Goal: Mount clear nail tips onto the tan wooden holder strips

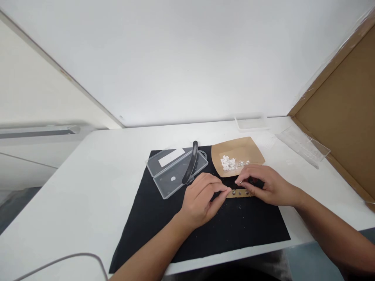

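My left hand [203, 199] has its thumb and forefinger pinched together at the left end of a narrow tan strip [243, 193] set with small shiny metal pieces. The strip lies on a black mat [228, 226]. Just above it, my right hand [268, 185] is closed in a pinch on a tiny, pale, thin piece that is too small to name. Part of the strip's right end is hidden under the right hand. Behind the hands is a brown paper tray [249, 148] holding a heap of small white pieces [227, 163] and some scattered clear bits.
An open clear plastic case [170, 189] lies at the mat's left, with a dark curved handle-like object [191, 162] across it. Clear plastic pieces, one a shallow tray [252, 124], the other a lid-like piece [304, 144], lie farther back. A cardboard panel [345, 101] stands at right.
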`<state>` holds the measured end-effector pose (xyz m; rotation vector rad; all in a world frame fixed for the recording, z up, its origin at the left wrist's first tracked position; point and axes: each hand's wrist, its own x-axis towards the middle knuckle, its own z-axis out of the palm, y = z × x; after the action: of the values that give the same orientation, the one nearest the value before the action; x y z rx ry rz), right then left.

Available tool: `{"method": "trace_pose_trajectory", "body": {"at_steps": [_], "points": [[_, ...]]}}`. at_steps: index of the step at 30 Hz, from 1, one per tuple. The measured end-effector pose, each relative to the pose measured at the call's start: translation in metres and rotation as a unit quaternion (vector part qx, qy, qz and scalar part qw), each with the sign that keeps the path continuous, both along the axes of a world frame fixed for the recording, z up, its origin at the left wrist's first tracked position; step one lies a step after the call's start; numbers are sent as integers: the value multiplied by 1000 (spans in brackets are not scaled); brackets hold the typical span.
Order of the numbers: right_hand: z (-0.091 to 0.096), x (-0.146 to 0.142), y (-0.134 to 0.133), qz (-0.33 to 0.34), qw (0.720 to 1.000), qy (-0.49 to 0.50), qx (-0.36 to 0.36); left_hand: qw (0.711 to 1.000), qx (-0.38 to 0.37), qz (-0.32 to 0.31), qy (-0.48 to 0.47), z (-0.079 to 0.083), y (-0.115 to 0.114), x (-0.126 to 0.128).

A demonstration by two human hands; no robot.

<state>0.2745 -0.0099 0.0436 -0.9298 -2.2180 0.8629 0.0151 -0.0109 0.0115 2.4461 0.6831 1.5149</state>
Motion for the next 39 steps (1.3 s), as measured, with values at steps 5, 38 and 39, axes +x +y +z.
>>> {"method": "trace_pose_trajectory", "body": {"at_steps": [5, 38, 39], "points": [[2, 10, 5, 6, 998, -58, 27, 1000, -14, 15, 19, 0, 3, 0], [-17, 4, 3, 23, 985, -159, 60, 985, -17, 158, 64, -22, 41, 7], [-17, 4, 3, 21, 985, -162, 59, 985, -20, 157, 64, -22, 41, 7]]}}
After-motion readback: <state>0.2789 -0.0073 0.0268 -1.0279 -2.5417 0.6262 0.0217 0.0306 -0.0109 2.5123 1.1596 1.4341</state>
